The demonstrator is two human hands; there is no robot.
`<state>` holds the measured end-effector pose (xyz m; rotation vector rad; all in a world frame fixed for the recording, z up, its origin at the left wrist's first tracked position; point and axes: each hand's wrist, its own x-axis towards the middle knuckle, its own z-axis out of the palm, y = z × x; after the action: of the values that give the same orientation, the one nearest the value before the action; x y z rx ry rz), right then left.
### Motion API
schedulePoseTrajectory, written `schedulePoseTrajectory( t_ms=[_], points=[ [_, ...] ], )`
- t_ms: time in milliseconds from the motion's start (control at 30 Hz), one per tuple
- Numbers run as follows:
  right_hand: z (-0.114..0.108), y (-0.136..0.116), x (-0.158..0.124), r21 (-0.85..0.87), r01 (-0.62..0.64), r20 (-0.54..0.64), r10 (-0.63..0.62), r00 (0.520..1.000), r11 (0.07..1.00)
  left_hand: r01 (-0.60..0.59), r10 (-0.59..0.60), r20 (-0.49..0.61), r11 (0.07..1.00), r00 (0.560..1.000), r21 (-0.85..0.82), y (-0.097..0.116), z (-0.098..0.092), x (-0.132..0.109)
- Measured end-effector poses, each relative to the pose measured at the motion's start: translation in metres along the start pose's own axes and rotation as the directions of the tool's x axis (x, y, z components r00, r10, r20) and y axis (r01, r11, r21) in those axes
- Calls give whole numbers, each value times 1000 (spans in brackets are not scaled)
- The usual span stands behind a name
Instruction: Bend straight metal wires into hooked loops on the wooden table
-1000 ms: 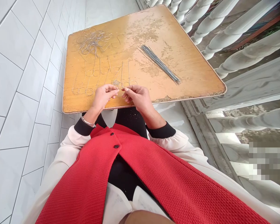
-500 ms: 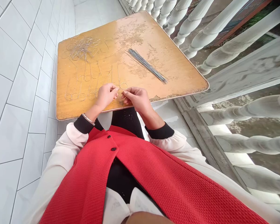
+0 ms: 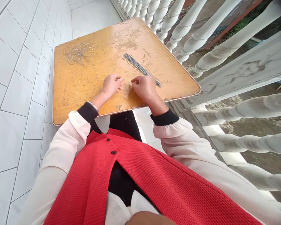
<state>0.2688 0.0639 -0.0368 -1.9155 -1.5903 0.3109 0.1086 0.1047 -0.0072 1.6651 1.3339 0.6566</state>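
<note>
My left hand (image 3: 111,85) and my right hand (image 3: 144,87) rest on the worn wooden table (image 3: 175,78), fingertips a little apart, each pinched closed. A thin bent wire piece (image 3: 125,87) lies on the table between them; I cannot tell whether the fingers grip it. Rows of looped wire shapes (image 3: 81,90) lie to the left of my left hand. A bundle of straight wires (image 3: 140,68) lies just beyond my right hand. A tangled heap of wire (image 3: 77,51) sits at the table's far left.
White floor tiles (image 3: 18,78) spread to the left of the table. A white balustrade (image 3: 224,28) runs along the right and behind. My red vest and pale sleeves fill the lower frame.
Both hands have moved forward from the table's near edge onto the tabletop, now lying next to the straight wire bundle. The view has shifted too.
</note>
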Motion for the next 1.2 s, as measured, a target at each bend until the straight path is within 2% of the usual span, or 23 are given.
schedulePoseTrajectory(
  t_ms=[100,200,300,400,533,633,767,1200],
  points=[
    [2,7,2,-127,48,53,-42,998,991,-102,110,-39,978,993,183,-12,-10,-2],
    [4,19,-1,-151,97,48,-90,995,984,-282,311,-11,874,950,397,-26,-19,-14],
    [6,33,-8,-128,155,2,-156,988,980,-457,445,161,711,881,535,-34,-24,-29],
    [7,42,-15,-101,270,-24,-273,962,958,-547,449,322,592,834,592,-35,-24,-40],
    [9,42,-16,-70,404,18,-404,915,912,-550,369,408,527,835,648,-34,-23,-45],
    [11,37,-12,-44,440,63,-437,897,897,-531,332,415,516,847,672,-36,-22,-46],
    [13,32,-8,-26,462,105,-457,883,886,-522,339,397,514,853,680,-41,-20,-46],
    [24,21,-17,-29,382,48,-381,924,924,-519,367,371,521,853,677,-40,-16,-50]
  ],
)
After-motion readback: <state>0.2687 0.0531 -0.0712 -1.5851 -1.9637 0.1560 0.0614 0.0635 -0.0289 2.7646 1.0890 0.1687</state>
